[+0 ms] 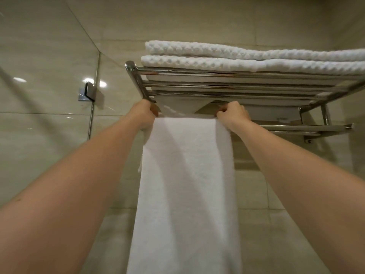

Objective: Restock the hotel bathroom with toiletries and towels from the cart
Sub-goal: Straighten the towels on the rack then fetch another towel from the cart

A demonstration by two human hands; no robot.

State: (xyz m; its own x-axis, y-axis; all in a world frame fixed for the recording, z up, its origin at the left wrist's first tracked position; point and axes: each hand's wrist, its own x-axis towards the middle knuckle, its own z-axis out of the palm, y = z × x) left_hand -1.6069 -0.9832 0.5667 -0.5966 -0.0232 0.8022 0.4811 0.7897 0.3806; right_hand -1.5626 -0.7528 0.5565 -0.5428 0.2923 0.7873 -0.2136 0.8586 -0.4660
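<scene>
Two hands, left hand (145,113), right hand (233,115), at top corners of hanging towel (187,175).

hanging towel (185,194): plain white all over. folded towels (237,56): white too, bumpy waffle-weave pattern. rack (217,88): shiny chrome silver. wall tiles (197,20): beige-cream, faint pale streaks, thin darker grout lines. clamp (87,91) on the glass (39,76): same chrome silver finish.

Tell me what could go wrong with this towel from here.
1. A long length of towel hangs in front of the bar; when the left hand and right hand let go, it may slide off.
2. Its left edge is bunched, so it may hang crooked.
</scene>
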